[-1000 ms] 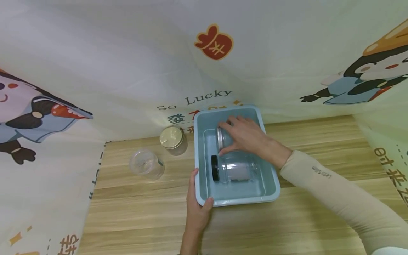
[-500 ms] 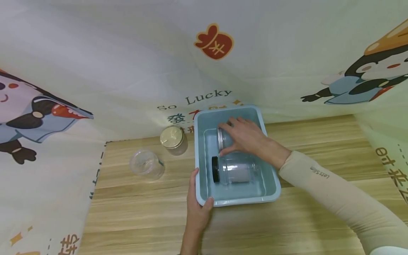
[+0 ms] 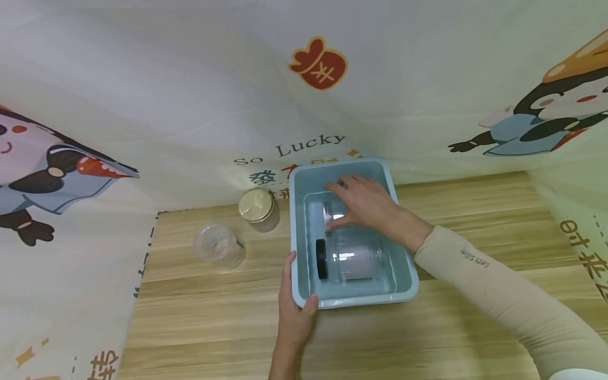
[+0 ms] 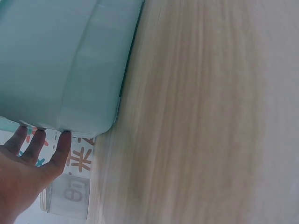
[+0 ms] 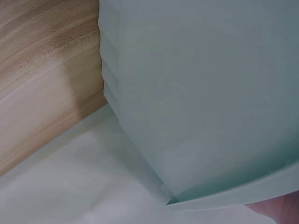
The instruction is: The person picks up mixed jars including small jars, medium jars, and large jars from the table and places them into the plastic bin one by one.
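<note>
Right hand curled round a small glass jar lying inside the blue tub; left hand grips the tub's near corner; jar likely light, slippery, breakable; best held round its body.

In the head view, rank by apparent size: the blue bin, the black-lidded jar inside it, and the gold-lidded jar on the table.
1. blue bin
2. black-lidded jar
3. gold-lidded jar, though it stands farther away, so that gap is unsure.
</note>
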The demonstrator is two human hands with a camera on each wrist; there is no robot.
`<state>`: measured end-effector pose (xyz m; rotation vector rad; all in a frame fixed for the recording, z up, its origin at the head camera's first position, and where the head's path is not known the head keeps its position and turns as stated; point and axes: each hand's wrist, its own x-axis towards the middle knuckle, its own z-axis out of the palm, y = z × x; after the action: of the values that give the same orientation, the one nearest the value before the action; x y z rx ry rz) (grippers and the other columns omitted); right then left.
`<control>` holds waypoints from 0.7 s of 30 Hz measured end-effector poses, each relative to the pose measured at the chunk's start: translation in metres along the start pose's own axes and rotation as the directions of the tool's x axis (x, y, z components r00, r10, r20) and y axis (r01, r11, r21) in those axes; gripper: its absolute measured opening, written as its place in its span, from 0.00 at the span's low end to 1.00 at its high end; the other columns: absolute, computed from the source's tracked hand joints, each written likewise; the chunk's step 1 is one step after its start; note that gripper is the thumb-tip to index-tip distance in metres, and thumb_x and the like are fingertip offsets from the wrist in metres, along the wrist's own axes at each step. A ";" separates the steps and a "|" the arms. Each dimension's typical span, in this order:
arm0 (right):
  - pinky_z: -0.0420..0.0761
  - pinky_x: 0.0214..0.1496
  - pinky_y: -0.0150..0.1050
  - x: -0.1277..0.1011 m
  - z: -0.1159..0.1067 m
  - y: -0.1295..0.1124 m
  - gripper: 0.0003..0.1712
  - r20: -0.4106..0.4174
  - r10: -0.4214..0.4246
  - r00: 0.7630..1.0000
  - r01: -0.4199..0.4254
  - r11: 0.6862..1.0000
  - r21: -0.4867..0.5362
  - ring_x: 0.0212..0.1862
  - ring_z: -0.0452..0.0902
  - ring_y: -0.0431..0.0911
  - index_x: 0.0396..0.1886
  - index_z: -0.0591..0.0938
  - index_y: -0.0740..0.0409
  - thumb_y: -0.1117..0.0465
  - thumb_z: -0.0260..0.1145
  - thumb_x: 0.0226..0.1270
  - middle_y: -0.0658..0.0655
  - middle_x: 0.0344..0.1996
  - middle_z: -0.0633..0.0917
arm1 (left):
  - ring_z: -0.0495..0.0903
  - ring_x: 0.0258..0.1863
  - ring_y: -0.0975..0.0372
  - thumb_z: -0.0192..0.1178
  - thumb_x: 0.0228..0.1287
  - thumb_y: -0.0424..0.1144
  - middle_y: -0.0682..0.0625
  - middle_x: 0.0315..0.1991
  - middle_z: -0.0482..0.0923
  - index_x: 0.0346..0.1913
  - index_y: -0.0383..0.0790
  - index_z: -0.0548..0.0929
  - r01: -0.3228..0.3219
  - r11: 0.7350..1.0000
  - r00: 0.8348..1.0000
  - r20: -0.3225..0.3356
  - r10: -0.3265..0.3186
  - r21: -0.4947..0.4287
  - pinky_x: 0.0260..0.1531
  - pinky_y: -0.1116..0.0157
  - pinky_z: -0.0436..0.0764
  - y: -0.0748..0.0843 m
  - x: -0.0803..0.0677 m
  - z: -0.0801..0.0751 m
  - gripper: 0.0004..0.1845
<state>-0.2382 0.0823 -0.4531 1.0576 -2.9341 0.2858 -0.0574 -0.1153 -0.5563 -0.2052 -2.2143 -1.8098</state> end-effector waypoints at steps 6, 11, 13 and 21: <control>0.74 0.62 0.56 -0.001 0.000 0.001 0.59 0.007 -0.002 1.000 0.002 1.000 0.003 0.60 0.75 0.62 0.70 0.72 0.51 0.20 0.63 0.44 0.61 0.60 0.78 | 0.72 0.58 0.41 0.58 0.63 0.62 0.41 0.70 0.66 0.77 0.50 0.57 -0.003 1.000 1.000 -0.003 0.003 -0.007 0.54 0.50 0.77 0.001 0.000 0.000 0.43; 0.76 0.60 0.55 -0.002 0.001 0.001 0.58 -0.001 -0.004 1.000 0.004 1.000 0.007 0.58 0.76 0.60 0.70 0.72 0.51 0.21 0.64 0.44 0.61 0.59 0.79 | 0.73 0.58 0.41 0.57 0.63 0.64 0.41 0.70 0.66 0.77 0.50 0.57 -0.004 1.000 1.000 0.002 0.004 -0.015 0.54 0.50 0.77 0.000 0.000 0.001 0.44; 0.76 0.59 0.55 -0.002 0.001 0.001 0.58 -0.003 -0.002 1.000 0.002 1.000 0.003 0.57 0.76 0.60 0.70 0.72 0.51 0.21 0.64 0.44 0.61 0.59 0.79 | 0.72 0.59 0.41 0.57 0.63 0.65 0.41 0.70 0.65 0.77 0.50 0.56 -0.003 1.000 1.000 0.003 0.004 -0.017 0.54 0.50 0.77 0.000 0.000 0.001 0.44; 0.74 0.61 0.58 -0.003 0.001 0.000 0.58 0.014 0.012 1.000 -0.012 1.000 0.003 0.61 0.73 0.63 0.71 0.71 0.50 0.20 0.63 0.44 0.62 0.61 0.78 | 0.71 0.60 0.40 0.55 0.64 0.68 0.41 0.72 0.63 0.78 0.50 0.55 0.001 1.000 1.000 0.002 -0.001 -0.022 0.55 0.51 0.76 0.001 -0.001 0.001 0.46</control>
<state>-0.2358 0.0835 -0.4547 1.0466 -2.9540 0.2842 -0.0566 -0.1137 -0.5562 -0.2105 -2.1973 -1.8358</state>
